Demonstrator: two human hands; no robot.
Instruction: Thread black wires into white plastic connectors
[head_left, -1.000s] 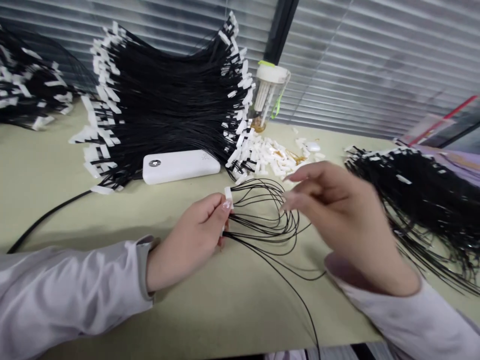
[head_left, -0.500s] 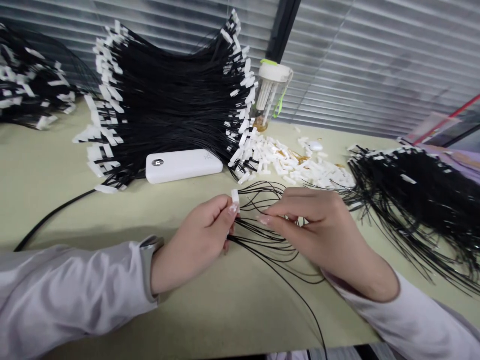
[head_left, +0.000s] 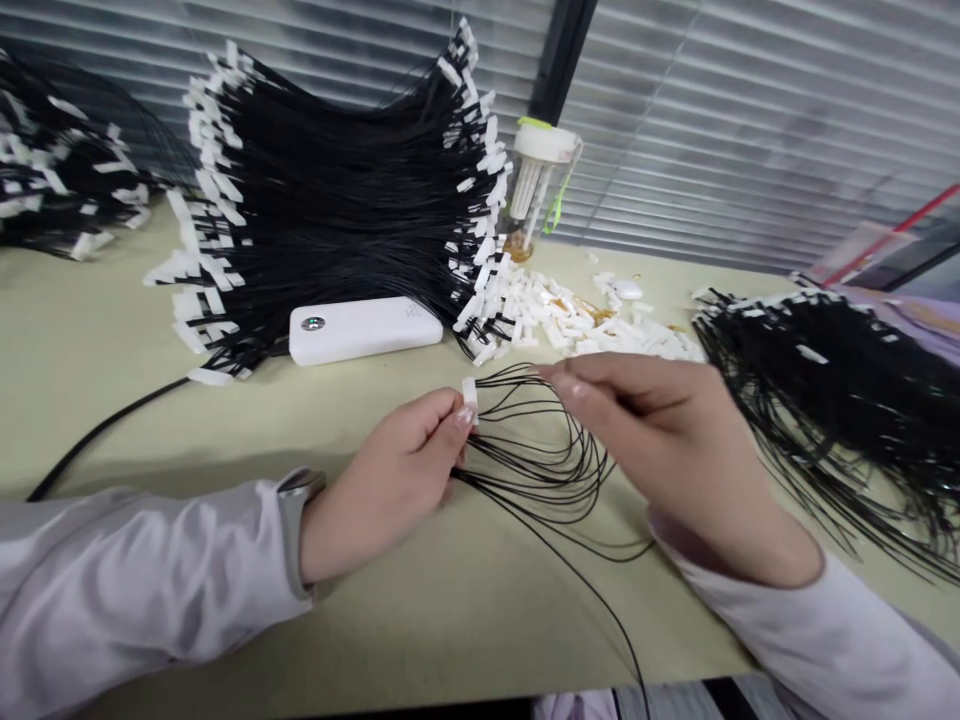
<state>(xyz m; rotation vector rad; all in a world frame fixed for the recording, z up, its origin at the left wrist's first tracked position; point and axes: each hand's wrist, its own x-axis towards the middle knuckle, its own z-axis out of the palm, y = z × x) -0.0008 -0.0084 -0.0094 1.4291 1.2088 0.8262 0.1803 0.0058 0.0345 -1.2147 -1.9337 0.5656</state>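
Note:
A white connector housing [head_left: 470, 398] stands upright between the thumb and fingers of my left hand [head_left: 390, 475], which is closed around its lower part. Thin black wires [head_left: 536, 480] run from the housing and below my fingers, looping to the right; one long strand drops to the table's front edge. My right hand [head_left: 667, 450] is closed in a pinch at the top of these loops, its fingertips on a black wire. The exact grip and the wire's end are hidden by the fingers.
A stack of black wire harnesses [head_left: 345, 190] stands behind a white power bank [head_left: 365, 330]. Loose white housings [head_left: 570, 318] lie heaped near a clear bottle [head_left: 538, 190]. More black wires [head_left: 832, 390] cover the right side; another harness bundle [head_left: 60, 170] sits far left.
My right hand has moved up and slightly right, away from the housing, to the top of the loops. My left hand keeps its hold on the housing, almost unmoved.

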